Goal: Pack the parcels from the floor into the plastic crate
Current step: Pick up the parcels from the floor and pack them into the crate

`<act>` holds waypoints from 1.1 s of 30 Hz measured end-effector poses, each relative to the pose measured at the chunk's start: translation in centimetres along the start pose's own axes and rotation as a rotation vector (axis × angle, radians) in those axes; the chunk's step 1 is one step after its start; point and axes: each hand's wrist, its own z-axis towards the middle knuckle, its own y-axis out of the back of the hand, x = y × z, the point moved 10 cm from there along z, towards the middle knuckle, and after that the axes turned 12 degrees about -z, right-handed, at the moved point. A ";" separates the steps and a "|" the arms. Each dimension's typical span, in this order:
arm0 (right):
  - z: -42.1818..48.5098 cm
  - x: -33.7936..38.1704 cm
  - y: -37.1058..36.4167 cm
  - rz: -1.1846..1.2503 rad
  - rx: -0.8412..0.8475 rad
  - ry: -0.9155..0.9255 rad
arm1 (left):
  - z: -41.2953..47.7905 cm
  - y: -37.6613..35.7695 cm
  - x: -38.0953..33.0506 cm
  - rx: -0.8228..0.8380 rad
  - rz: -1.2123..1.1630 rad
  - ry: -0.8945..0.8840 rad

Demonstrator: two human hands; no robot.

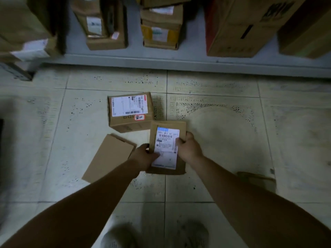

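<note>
Head view. Fingers (155, 154) of the left hand (144, 156): curled round the left edge of a flat labelled parcel (170, 125), thumb lying on its white shipping label (166, 149). Right hand (189, 148): gripping the same parcel at its right edge, thumb also on the label. Parcel held between both hands, label up, long side running away from the person; whether its near end rests on the floor cannot be told. Boxed parcel (129, 111): brown carton with a white barcode label and a small red-bordered sticker, on the floor just beyond the left hand, its near right corner meeting the held parcel's far left corner. Plain flat parcel (107, 158): unlabelled cardboard, lying on the floor just left of the left hand and wrist. Floor (223, 140): pale square tiles with dark speckling and dark joints, dimly lit. Shoes (189, 233): pale pair at the bottom edge. Shelf (179, 59): low grey ledge across the far side, carrying several brown cartons (161, 27), some labelled.
</note>
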 end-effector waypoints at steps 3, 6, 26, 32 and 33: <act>-6.5 3.8 5.9 0.022 -0.039 0.020 | -7.9 1.5 -5.2 0.021 -0.047 -0.050; -13.7 8.4 11.4 0.039 -0.073 0.048 | -16.2 4.1 -10.2 0.013 -0.119 -0.085; -58.2 38.5 26.6 0.099 -0.156 0.612 | -66.4 27.6 -25.0 -0.258 -0.213 -0.525; -66.6 44.5 20.1 0.089 -0.113 0.723 | -74.0 37.1 -20.0 -0.334 -0.195 -0.538; -67.7 45.5 18.5 0.094 -0.099 0.728 | -74.9 38.8 -18.9 -0.343 -0.191 -0.535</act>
